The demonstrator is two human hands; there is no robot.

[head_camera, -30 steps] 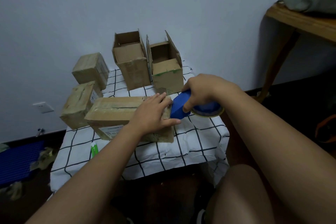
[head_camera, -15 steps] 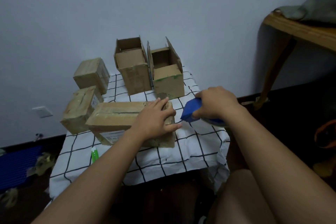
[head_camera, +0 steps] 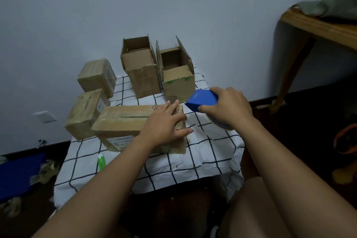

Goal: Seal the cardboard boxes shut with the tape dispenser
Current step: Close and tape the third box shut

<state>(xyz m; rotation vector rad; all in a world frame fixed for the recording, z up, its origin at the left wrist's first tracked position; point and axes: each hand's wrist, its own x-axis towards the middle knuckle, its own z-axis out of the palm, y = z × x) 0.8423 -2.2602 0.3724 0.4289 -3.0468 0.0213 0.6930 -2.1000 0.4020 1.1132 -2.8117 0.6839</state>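
A long closed cardboard box (head_camera: 123,121) lies on the checked cloth in front of me. My left hand (head_camera: 164,123) rests flat on its right end, fingers straight. My right hand (head_camera: 229,107) grips the blue tape dispenser (head_camera: 201,99), lifted just right of that box, clear of it. The tape roll (head_camera: 219,123) shows below my palm. Two open boxes stand behind: a taller one (head_camera: 142,75) and one with green tape traces (head_camera: 178,81). Two closed boxes sit at the left, one nearer (head_camera: 83,114) and one farther (head_camera: 96,76).
The small table's checked cloth (head_camera: 202,152) hangs over the front edge. A green and white pen-like object (head_camera: 101,164) lies near the front left. A wooden table (head_camera: 320,29) stands at the right. A blue crate (head_camera: 17,176) sits on the floor at the left.
My right hand has pulled the dispenser away from the box's right end, to the right and slightly up. My left hand stays on the box.
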